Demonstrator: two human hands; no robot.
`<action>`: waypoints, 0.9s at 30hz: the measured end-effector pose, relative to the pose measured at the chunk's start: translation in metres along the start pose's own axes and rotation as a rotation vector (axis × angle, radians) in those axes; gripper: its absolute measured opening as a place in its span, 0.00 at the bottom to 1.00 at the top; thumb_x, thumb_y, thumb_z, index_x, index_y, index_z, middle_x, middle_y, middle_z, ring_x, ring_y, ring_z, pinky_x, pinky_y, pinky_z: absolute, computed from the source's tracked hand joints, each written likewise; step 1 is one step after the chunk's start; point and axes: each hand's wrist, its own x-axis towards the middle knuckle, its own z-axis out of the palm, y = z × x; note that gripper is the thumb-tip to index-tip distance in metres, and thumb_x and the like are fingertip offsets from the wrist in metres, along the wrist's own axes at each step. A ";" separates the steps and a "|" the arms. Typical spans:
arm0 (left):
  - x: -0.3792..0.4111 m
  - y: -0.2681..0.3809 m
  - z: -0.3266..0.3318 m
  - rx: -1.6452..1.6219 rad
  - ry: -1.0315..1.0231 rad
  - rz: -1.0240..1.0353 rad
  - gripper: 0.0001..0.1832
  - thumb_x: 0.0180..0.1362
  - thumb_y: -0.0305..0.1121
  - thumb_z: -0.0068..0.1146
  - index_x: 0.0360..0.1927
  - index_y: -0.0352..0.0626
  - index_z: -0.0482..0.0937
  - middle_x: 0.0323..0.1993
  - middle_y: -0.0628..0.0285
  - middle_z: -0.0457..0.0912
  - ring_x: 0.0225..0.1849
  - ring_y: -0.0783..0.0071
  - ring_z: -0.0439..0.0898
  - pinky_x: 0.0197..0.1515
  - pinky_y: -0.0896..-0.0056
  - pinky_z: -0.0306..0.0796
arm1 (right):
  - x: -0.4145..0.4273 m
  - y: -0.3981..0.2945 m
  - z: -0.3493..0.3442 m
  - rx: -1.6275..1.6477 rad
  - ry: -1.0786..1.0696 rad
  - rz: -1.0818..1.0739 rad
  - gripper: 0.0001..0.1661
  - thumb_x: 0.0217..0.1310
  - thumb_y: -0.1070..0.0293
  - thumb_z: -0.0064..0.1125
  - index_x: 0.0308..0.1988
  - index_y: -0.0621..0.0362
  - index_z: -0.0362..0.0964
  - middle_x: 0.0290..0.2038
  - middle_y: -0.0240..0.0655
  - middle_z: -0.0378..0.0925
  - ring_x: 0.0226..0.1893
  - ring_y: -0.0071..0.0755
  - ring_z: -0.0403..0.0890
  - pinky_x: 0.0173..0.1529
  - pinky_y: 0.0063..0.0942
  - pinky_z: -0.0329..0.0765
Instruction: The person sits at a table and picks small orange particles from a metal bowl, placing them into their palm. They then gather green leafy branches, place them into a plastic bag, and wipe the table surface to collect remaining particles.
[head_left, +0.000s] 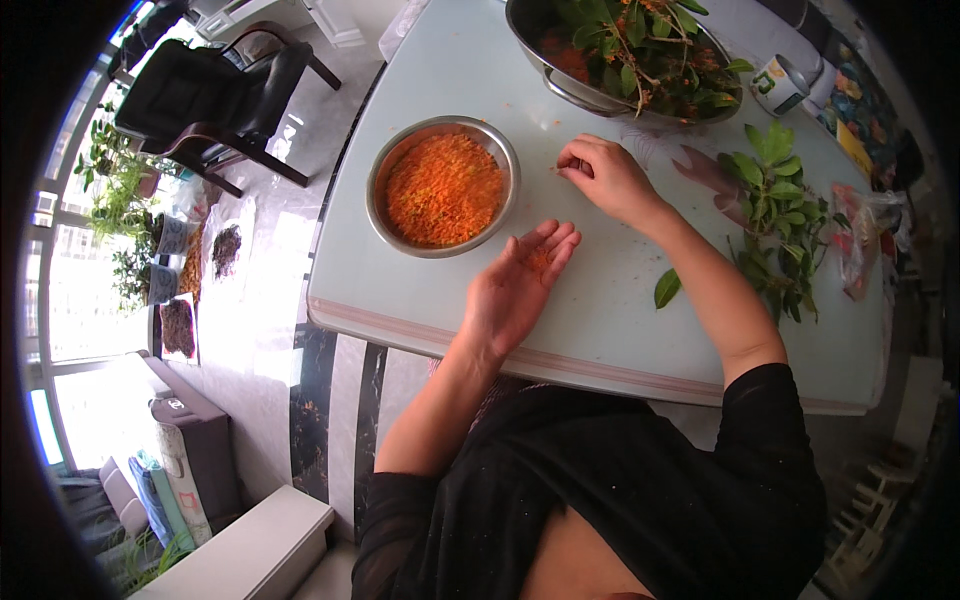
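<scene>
My left hand (508, 300) is palm up over the near part of the table, fingers slightly cupped. Small orange blossoms (538, 261) lie in it, near the finger bases. Just beyond it stands a round stainless steel bowl (378, 202), heaped with orange blossoms (442, 191) and a few greenish bits. To the right of the bowl, my right hand (604, 176) hovers low over or rests on the tabletop, thumb and fingertips pinched together. Tiny specks show at its fingertips; whether they are held cannot be told.
A large metal basin (525, 46) at the back holds leafy flowering branches (645, 45). A can (780, 84) stands beside it. Leafy sprigs (784, 217), a loose leaf (666, 289) and a plastic bag (855, 247) lie rightward on the glossy table (600, 330). A black armchair (202, 97) stands left.
</scene>
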 end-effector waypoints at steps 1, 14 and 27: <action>-0.002 0.000 0.000 -0.006 0.002 -0.009 0.26 0.70 0.41 0.37 0.59 0.25 0.63 0.63 0.42 0.64 0.68 0.50 0.59 0.73 0.59 0.50 | 0.001 0.002 0.002 -0.020 0.003 -0.018 0.04 0.55 0.75 0.58 0.33 0.64 0.73 0.29 0.35 0.74 0.26 0.29 0.75 0.32 0.27 0.71; -0.012 0.004 -0.003 0.024 -0.049 -0.057 0.29 0.69 0.44 0.38 0.63 0.26 0.59 0.65 0.41 0.61 0.69 0.50 0.59 0.73 0.58 0.50 | 0.014 0.004 0.012 -0.135 0.026 -0.066 0.04 0.54 0.73 0.59 0.32 0.62 0.74 0.30 0.37 0.75 0.28 0.40 0.78 0.34 0.34 0.72; -0.009 0.004 -0.002 -0.037 -0.036 -0.040 0.32 0.69 0.45 0.38 0.64 0.25 0.55 0.67 0.40 0.57 0.70 0.51 0.55 0.74 0.59 0.47 | 0.006 -0.020 -0.008 0.301 -0.090 0.011 0.05 0.59 0.74 0.57 0.31 0.64 0.72 0.29 0.26 0.72 0.30 0.17 0.73 0.36 0.20 0.71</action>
